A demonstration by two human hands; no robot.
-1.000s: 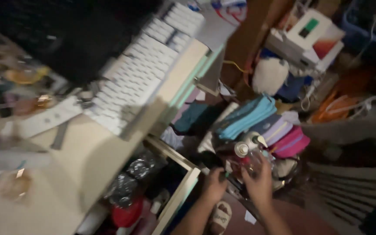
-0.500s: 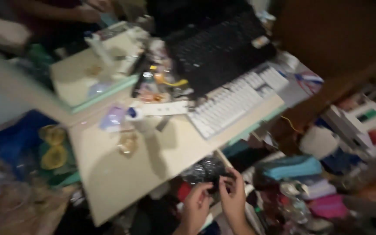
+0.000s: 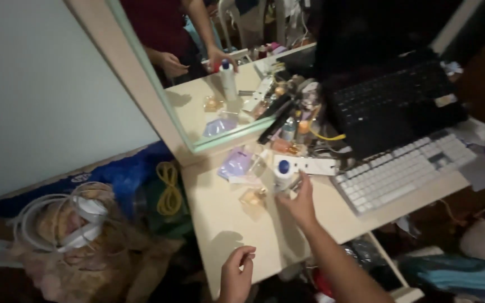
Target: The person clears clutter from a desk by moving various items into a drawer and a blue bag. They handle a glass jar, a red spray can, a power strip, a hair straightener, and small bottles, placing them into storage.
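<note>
Bottle (image 3: 282, 173), white with a blue cap, stands upright on the cream desk (image 3: 225, 224); right hand (image 3: 298, 201) wraps its lower body from 5 o'clock, fingers closed round it. Label detail too blurred to tell. Left hand (image 3: 237, 275) hangs at the desk's near edge, 7 o'clock of the bottle, fingers loosely curled, holding nothing (thumb and forefinger near each other, not pinched on anything visible).

Edges: bare desk runs from the bottle toward 6–7 o'clock, the only open patch. At 9 o'clock a small clear glass jar (image 3: 252, 197) sits just beside the bottle; at 10 o'clock a lilac pouch (image 3: 236, 164). At 12–1 o'clock a white strip-shaped thing (image 3: 310, 165) touches or nearly touches the bottle, beyond it a heap of small cosmetics (image 3: 293, 123). White keyboard (image 3: 405, 171) at 3 o'clock, near the wrist; black laptop (image 3: 394, 101) behind it.

Mirror (image 3: 197, 101) leans at 11 o'clock, framed pale, showing the bottle and hands reflected. Dim room, plain wall left; floor at 8–9 o'clock has a yellow coil (image 3: 168, 188) and white tubing (image 3: 57, 221) on bags.
</note>
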